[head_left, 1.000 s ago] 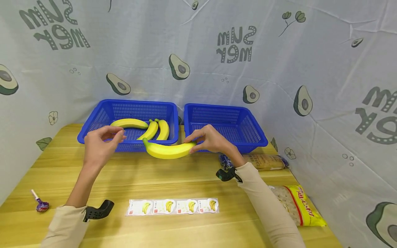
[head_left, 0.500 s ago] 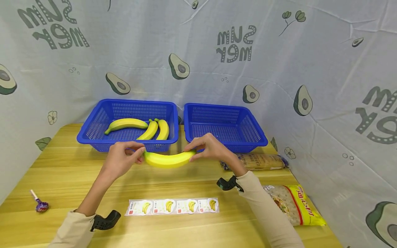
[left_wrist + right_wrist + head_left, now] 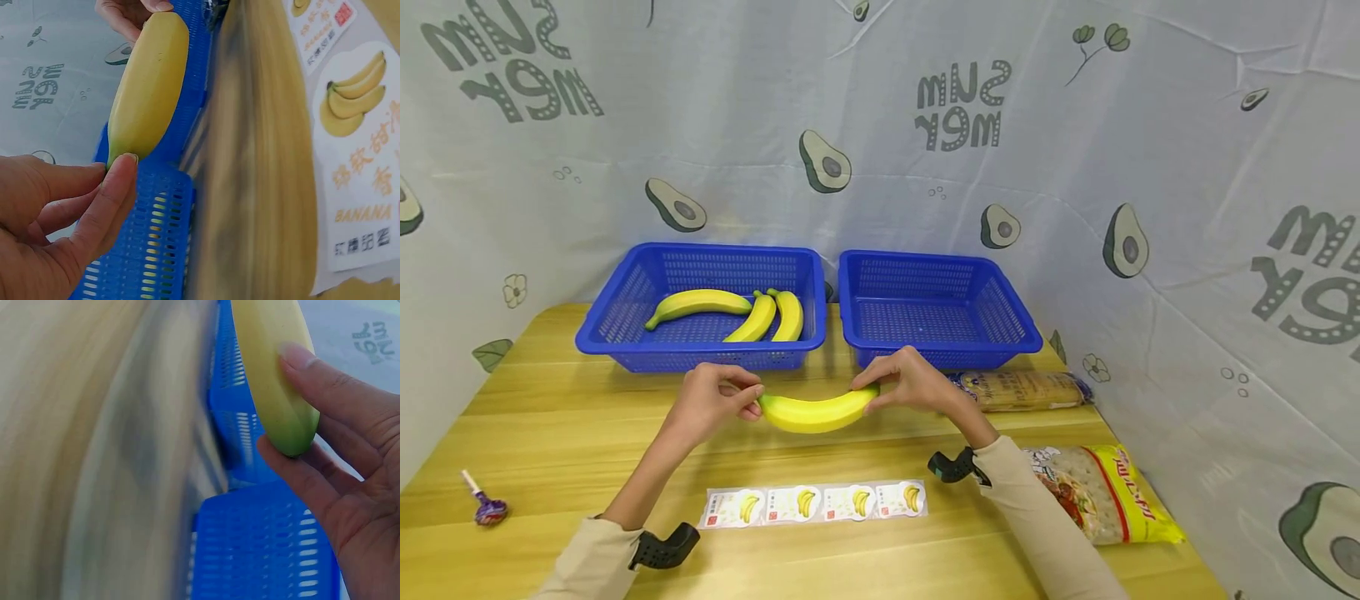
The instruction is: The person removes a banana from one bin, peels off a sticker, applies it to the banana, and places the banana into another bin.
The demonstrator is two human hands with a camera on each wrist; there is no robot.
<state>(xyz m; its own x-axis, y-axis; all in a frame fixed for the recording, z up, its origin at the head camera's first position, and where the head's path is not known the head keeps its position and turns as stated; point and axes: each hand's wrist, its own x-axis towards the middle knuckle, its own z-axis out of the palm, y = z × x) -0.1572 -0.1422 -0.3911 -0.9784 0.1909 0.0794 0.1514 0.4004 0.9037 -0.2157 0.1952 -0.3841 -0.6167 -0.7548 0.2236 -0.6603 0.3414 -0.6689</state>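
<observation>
A yellow banana (image 3: 817,414) with greenish ends is held crosswise over the table between my two hands, in front of the baskets. My left hand (image 3: 711,403) pinches its stem end with thumb and fingers; the left wrist view shows that pinch on the banana (image 3: 149,87) up close. At the other end my right hand (image 3: 908,382) grips the tip, and in the right wrist view the thumb lies along the banana's side (image 3: 269,356). Behind, the left blue basket (image 3: 700,359) contains several bananas, among them one lying lengthwise (image 3: 700,303).
A second blue basket (image 3: 947,357) stands at the back right. A strip of banana stickers (image 3: 814,504) lies at the front, with a lollipop (image 3: 487,508) far left. On the right are a noodle packet (image 3: 1022,391) and a yellow-ended food bag (image 3: 1105,493).
My left hand has moved right and taken hold of the banana's stem end, which was free one second ago. Both hands have brought the banana lower, nearer to me.
</observation>
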